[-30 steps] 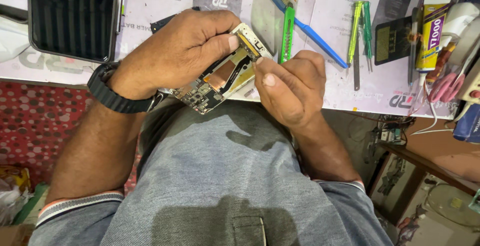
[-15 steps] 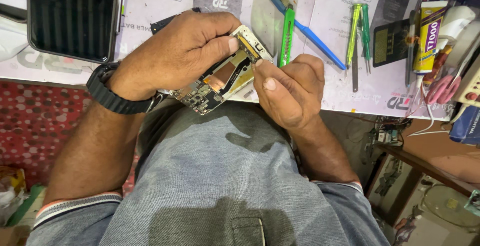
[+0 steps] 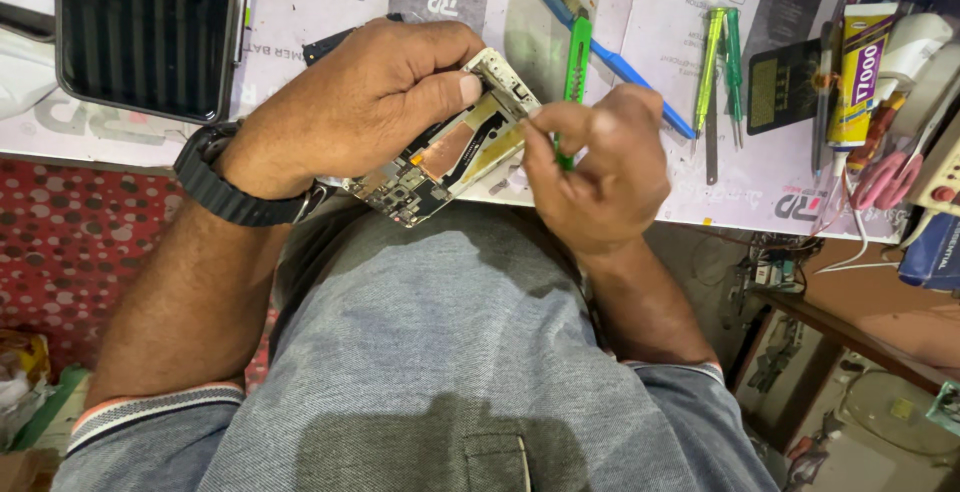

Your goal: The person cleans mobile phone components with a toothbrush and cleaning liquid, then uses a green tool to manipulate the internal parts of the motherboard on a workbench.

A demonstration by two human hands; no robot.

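Phone frame (image 3: 445, 157) with its back off, copper shield and circuit board showing, is held tilted just over the near edge of the white work mat (image 3: 330, 7). Left hand (image 3: 365, 102), black watch on the wrist, is clamped round it, thumb pressed on the top edge. Right hand (image 3: 600, 167) pinches a green-handled tool (image 3: 575, 57) against the frame's upper corner. Dark tablet (image 3: 148, 27) lies far left, green screwdrivers (image 3: 722, 52) and a yellow glue tube (image 3: 858, 77) to the right.

Dark tablet screen (image 3: 148, 27) upper left
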